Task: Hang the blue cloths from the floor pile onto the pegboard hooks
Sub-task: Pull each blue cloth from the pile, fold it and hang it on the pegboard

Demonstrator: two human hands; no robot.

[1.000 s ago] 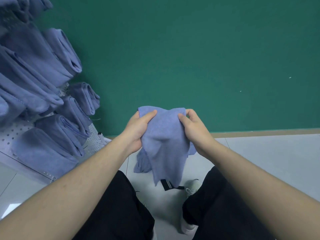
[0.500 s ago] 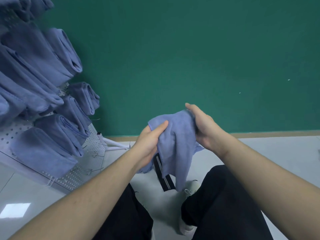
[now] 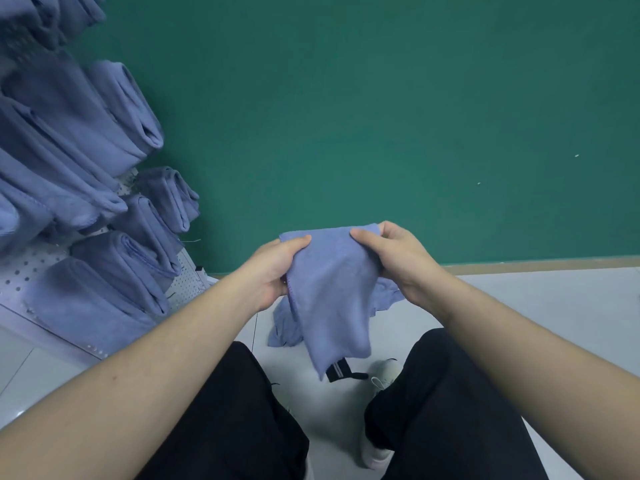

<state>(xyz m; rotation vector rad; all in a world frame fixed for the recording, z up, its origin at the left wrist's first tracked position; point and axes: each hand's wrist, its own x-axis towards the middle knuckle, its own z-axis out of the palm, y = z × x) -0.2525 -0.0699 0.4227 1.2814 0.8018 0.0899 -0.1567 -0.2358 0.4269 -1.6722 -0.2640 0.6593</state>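
A blue cloth (image 3: 330, 292) hangs in front of me, stretched between both hands at its top edge. My left hand (image 3: 273, 268) pinches its left upper corner with the thumb on top. My right hand (image 3: 391, 258) grips the right upper corner. A black striped tag (image 3: 337, 370) dangles at the cloth's lower tip. Behind it, more blue cloth (image 3: 285, 329) lies on the floor. Several blue cloths (image 3: 104, 271) hang folded on the white pegboard (image 3: 20, 271) at the left.
A green wall (image 3: 381, 116) fills the background, with a tan baseboard (image 3: 536, 266) along the pale tiled floor (image 3: 554, 306). My black trouser legs (image 3: 433, 410) and white shoes (image 3: 384, 375) are below the cloth.
The hands moved apart and spread the cloth's top edge flat again after bunching it together half a second ago. The cloth now hangs straighter.
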